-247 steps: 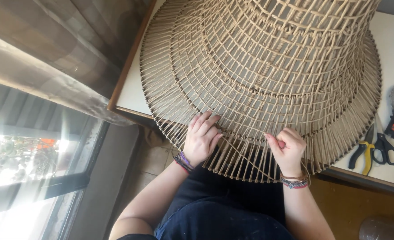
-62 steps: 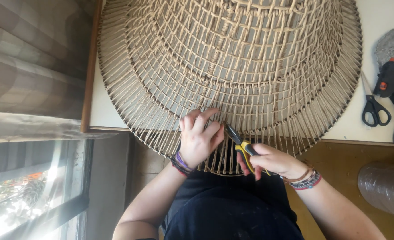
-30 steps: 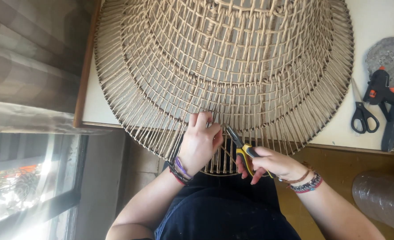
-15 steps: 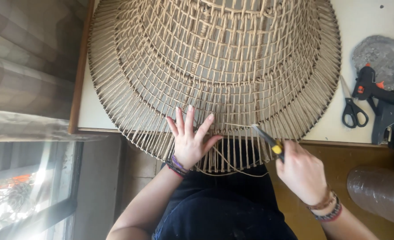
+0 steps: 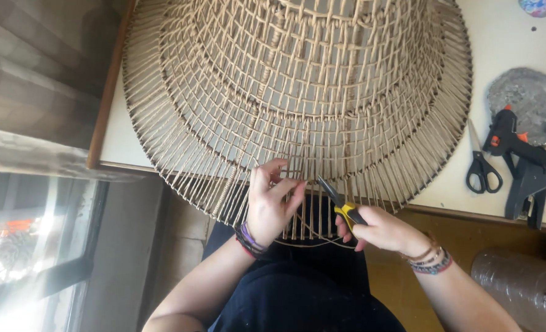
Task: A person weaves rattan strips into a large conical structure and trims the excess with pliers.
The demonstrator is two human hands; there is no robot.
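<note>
1. The left hand [image 5: 271,206] now pinches a pale cord strand at the lower brim of the woven lampshade [image 5: 297,98]. Thumb and forefinger are closed on the strand; half a second ago this hand lay flat on the weave with its fingers spread.
2. The lampshade lies just above and under those fingertips, its brim overhanging the near edge of the white table [image 5: 506,37] toward the person's lap.
3. The yellow-handled pliers [image 5: 342,203] have come left since the earlier frame. Their tip now sits right beside the left fingertips, against the same group of brim strands; whether it bites a strand I cannot tell.
4. The right hand [image 5: 380,229] is wrapped tight around the pliers' handles, fingers together.
5. Well to the right of the right hand's fingers, on the table, lie black-handled scissors [image 5: 482,166] and, just beyond them, a black glue gun [image 5: 522,166].
6. The view has shifted, so the table items sit lower than before.
</note>
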